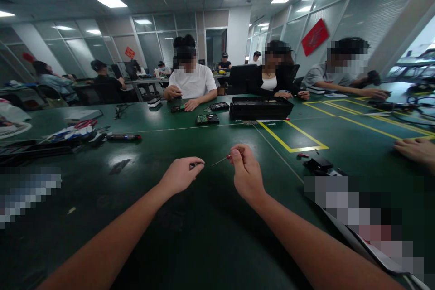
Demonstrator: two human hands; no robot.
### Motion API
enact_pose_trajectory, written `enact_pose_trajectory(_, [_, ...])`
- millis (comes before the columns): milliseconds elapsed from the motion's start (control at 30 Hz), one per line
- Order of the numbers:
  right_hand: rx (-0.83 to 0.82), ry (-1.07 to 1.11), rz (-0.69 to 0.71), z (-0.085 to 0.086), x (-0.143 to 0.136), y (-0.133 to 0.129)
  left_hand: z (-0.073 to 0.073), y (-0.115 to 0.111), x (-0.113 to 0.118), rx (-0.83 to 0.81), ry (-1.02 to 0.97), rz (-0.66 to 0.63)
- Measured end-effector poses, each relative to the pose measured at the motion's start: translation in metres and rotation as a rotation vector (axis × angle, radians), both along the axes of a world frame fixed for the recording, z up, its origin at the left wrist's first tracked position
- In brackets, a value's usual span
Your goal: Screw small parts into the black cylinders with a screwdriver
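Note:
My right hand [247,174] is closed around a thin screwdriver [220,161]. Its slim shaft points left, and a bit of red handle shows at the fingers. Across from its tip, my left hand [181,174] is curled with thumb and fingers close together. A small dark piece [193,165] with a greyish edge shows between them, mostly hidden, so its kind is unclear. The screwdriver tip is a short way off my left fingertips, not touching them. Both hands are over the green table [190,235].
Ahead lie a hard drive [207,119] with its green board up and a long black tray [261,108]. A marker pen [124,137] and piled tools [76,131] are at left. Black parts [321,165] lie at right, near another person's hand [416,150]. Co-workers sit opposite.

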State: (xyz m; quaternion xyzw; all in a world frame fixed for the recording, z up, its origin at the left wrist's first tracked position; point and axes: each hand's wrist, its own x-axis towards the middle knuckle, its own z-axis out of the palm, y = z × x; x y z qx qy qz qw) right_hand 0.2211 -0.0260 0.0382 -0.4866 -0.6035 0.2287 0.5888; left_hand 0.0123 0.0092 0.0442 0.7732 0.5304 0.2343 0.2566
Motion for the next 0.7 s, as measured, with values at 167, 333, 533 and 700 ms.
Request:
enact_pose_trajectory(167, [-0.005, 0.003, 0.013, -0.003, 0.0, 0.002, 0.012, 0.005, -0.047, -0.219, -0.486, 0.325])
enact_pose_trajectory(333, [-0.009, 0.001, 0.019, -0.006, 0.001, 0.003, 0.019, -0.003, -0.105, -0.208, -0.873, 0.571])
enact_pose_trajectory(533, [-0.022, -0.005, 0.029, -0.009, 0.0, 0.004, 0.031, -0.023, -0.162, -0.126, -1.039, 0.838])
enact_pose_trajectory(700, [-0.009, -0.016, 0.022, -0.01, 0.0, 0.005, 0.034, -0.039, -0.208, -0.019, -1.054, 1.067])
